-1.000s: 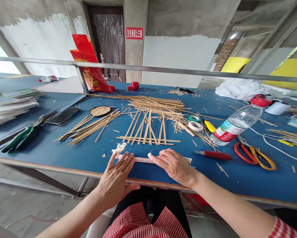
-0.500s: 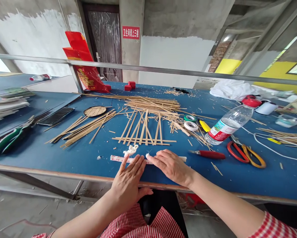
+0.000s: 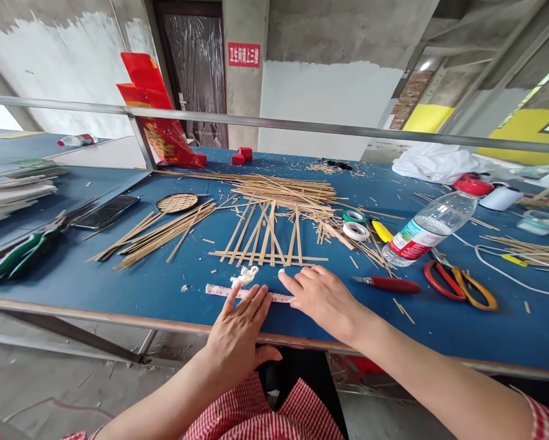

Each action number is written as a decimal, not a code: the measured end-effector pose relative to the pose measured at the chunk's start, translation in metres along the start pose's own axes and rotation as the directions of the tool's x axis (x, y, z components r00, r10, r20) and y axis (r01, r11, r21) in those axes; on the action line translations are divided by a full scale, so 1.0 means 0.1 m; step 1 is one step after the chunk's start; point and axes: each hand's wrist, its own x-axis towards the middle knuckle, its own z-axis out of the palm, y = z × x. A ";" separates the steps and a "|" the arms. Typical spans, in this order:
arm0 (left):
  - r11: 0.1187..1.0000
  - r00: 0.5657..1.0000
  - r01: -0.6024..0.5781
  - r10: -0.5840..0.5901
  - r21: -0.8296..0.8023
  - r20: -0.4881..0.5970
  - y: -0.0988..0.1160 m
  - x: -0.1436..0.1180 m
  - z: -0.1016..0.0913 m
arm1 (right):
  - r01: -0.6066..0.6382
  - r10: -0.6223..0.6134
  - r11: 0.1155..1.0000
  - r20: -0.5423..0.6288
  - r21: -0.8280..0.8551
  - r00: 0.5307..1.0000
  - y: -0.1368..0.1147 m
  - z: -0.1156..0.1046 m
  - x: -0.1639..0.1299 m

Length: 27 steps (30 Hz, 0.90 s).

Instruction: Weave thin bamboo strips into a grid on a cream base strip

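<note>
My left hand (image 3: 240,321) lies flat, fingers stretched, across a white paper-like strip with red print (image 3: 219,289) near the table's front edge. My right hand (image 3: 322,299) rests at the right part of the strip, its fingers curled together. A small white bit (image 3: 281,272) shows at the tip of its foremost digit; whether it is gripped or stuck on, I cannot tell. The right end of the strip is hidden by this hand. A crumpled white wad (image 3: 245,275) lies just beyond my left fingertips. Behind it, thin bamboo strips (image 3: 269,235) are laid out crossing one another.
To the right are a red-handled knife (image 3: 386,285), scissors (image 3: 460,284), a water bottle (image 3: 432,223) and tape rolls (image 3: 355,231). Leftward lie more bamboo strips (image 3: 164,241), a round woven piece (image 3: 178,203), a phone (image 3: 107,212) and green-handled pliers (image 3: 24,253). A metal rail (image 3: 301,123) crosses behind.
My right hand has slid slightly right and away from me, and the white bit at its tip moved along. The strip's right end is now covered. My left hand stays put.
</note>
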 end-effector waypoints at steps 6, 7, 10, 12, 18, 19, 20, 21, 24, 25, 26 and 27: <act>1.000 1.000 0.003 -0.003 0.001 -0.016 0.00 0.00 0.00 | -0.160 0.121 0.951 0.161 0.263 0.980 0.37 -0.14 -0.24; 1.000 1.000 0.007 -0.007 0.001 -0.020 0.01 0.00 0.01 | -0.203 0.150 0.933 0.193 0.296 0.970 0.42 -0.15 -0.30; 1.000 1.000 0.011 -0.010 0.008 -0.023 0.01 0.00 0.01 | -0.285 0.197 0.891 0.265 0.354 0.944 0.47 -0.09 -0.43; 1.000 1.000 0.006 -0.006 0.010 -0.023 0.01 0.00 0.01 | -0.286 0.206 0.876 0.236 0.388 0.950 0.43 -0.02 -0.46; 1.000 1.000 0.028 -0.028 -0.005 0.014 0.02 0.00 0.00 | -0.174 0.164 0.912 0.060 0.371 0.985 0.30 0.09 -0.39; 0.999 0.999 0.041 -0.040 -0.006 0.021 0.03 0.01 -0.01 | -0.139 0.141 0.929 0.017 0.343 0.990 0.31 0.08 -0.38; 0.998 0.998 0.056 -0.055 -0.008 0.024 0.04 0.01 -0.01 | -0.098 0.112 0.947 -0.029 0.305 0.993 0.31 0.08 -0.37; 0.998 0.998 0.063 -0.063 -0.008 0.031 0.05 0.02 -0.01 | -0.054 0.075 0.964 -0.070 0.261 0.995 0.32 0.07 -0.37; 0.998 0.997 0.067 -0.067 -0.015 0.024 0.11 0.07 -0.02 | 0.040 -0.022 0.991 -0.138 0.126 0.990 0.33 0.09 -0.41; 0.998 0.998 0.056 -0.056 -0.023 0.018 0.14 0.10 -0.02 | 0.056 -0.042 0.994 -0.148 0.094 0.988 0.32 0.10 -0.44; 0.999 0.999 0.042 -0.041 -0.035 0.012 0.17 0.12 -0.01 | 0.069 -0.058 0.995 -0.153 0.073 0.987 0.32 0.12 -0.46; 0.998 1.000 0.028 -0.028 -0.049 0.010 0.20 0.15 -0.01 | 0.081 -0.071 0.995 -0.154 0.059 0.986 0.31 0.13 -0.48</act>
